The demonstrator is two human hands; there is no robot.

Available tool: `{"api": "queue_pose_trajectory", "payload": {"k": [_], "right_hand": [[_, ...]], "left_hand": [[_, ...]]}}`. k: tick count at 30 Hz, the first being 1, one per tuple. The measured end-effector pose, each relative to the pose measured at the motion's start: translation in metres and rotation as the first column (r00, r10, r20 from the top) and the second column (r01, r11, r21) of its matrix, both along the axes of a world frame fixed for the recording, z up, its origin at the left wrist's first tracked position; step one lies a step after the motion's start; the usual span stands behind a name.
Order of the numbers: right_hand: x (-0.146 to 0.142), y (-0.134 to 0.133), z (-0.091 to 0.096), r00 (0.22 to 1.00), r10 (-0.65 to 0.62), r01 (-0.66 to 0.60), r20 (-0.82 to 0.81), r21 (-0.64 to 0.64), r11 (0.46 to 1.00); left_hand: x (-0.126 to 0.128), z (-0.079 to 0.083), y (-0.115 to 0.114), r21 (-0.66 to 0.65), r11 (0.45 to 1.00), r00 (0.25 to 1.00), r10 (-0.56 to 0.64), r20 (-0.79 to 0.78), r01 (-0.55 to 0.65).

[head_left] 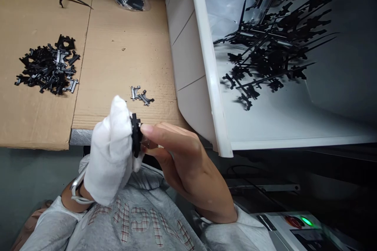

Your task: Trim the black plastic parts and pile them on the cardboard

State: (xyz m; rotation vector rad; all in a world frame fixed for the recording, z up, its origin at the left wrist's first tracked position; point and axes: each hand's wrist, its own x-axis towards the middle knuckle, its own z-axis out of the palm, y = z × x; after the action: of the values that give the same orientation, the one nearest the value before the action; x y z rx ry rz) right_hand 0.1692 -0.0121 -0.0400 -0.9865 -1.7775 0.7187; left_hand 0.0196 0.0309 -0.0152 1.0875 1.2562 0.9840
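So the small black part [136, 135] sits just left of the near corner of the white bin [206, 59], gripped by both hands: gloved left hand [110, 153] has its fingers curled together around it, bare right hand [182, 164] pinches it with thumb and forefinger. Two loose pieces [141, 96] lie beside the bin, with a bigger pile [48, 68] well left of it.
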Motion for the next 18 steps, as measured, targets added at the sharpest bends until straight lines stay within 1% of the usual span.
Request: {"api": "queue_pose_trajectory", "payload": {"k": [6,8,12,16,18], "right_hand": [[-0.0001,-0.0003,-0.002,1.0,-0.013,0.013,-0.002,-0.004,1.0],[-0.0001,-0.0001,-0.0023,1.0,-0.016,0.016,-0.004,0.004,1.0],[0.0,-0.0003,-0.0014,0.999,-0.022,0.021,-0.026,-0.036,0.999],[0.001,-0.0009,-0.0002,0.998,0.006,-0.008,-0.058,-0.035,0.999],[0.0014,-0.0013,-0.0001,0.999,0.007,-0.009,-0.049,-0.038,0.999]], "left_hand": [[-0.0009,0.0028,-0.0008,-0.01,0.998,0.998,-0.063,-0.01,0.063],[-0.0005,0.0028,-0.0011,-0.006,0.999,0.999,-0.049,-0.007,0.049],[0.0011,0.003,-0.0017,-0.009,1.0,1.0,-0.019,-0.024,0.019],[0.0024,0.006,-0.0013,-0.047,0.998,0.999,-0.051,0.01,0.052],[0.0021,0.0064,-0.001,-0.051,0.997,0.998,-0.059,0.006,0.059]]}}
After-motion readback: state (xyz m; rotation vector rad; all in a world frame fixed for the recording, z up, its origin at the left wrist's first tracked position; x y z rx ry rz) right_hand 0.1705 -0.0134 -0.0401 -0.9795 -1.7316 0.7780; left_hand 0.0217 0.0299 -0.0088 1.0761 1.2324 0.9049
